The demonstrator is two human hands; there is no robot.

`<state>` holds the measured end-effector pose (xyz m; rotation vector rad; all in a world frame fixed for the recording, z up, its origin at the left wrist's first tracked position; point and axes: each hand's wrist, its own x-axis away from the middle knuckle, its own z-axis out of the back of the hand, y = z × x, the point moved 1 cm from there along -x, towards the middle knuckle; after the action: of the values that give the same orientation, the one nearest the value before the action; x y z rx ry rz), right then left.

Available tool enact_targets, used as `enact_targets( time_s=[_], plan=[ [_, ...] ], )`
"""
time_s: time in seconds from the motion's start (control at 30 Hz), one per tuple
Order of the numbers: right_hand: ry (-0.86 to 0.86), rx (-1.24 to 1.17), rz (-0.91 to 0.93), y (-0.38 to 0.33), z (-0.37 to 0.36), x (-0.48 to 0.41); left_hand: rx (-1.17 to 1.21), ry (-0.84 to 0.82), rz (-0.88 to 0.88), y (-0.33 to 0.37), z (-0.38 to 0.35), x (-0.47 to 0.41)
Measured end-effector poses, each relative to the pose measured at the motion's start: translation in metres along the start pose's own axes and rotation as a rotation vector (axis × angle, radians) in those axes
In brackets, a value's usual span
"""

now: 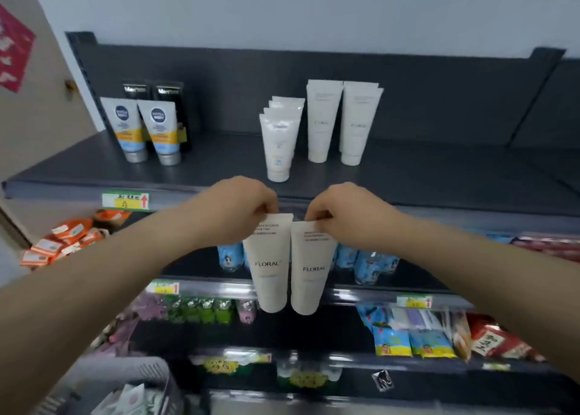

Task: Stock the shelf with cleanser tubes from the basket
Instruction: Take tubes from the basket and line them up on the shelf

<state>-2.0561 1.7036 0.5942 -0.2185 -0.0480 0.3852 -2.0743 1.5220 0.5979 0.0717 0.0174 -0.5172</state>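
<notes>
Our left hand (238,207) pinches left tube (270,264) by crimp, right hand (342,210) pinches right tube (312,270) likewise; both hang cap-down just below shelf (439,179) edge, so we can stand them there.

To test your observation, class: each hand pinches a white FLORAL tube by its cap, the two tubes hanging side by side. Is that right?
Not by the caps. In the head view the left hand pinches the left FLORAL tube and the right hand the right FLORAL tube by their flat crimped ends, caps hanging down, side by side.
</notes>
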Motion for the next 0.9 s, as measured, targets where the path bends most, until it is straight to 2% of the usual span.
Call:
enact_targets(
  time_s=[0.27,0.6,0.9],
  plan=[
    [0.150,-0.027,-0.053,0.058,0.076,0.008,-0.025,0.108,-0.085,0.044,0.052,-0.066],
    [0.309,0.005,-0.061,0.096,0.133,-0.022,-0.051,0.171,-0.064,0.050,0.096,-0.135],
    [0.318,-0.011,-0.081,0.127,0.146,-0.063,-0.066,0.206,-0.048,0.041,0.104,-0.185]
  ],
)
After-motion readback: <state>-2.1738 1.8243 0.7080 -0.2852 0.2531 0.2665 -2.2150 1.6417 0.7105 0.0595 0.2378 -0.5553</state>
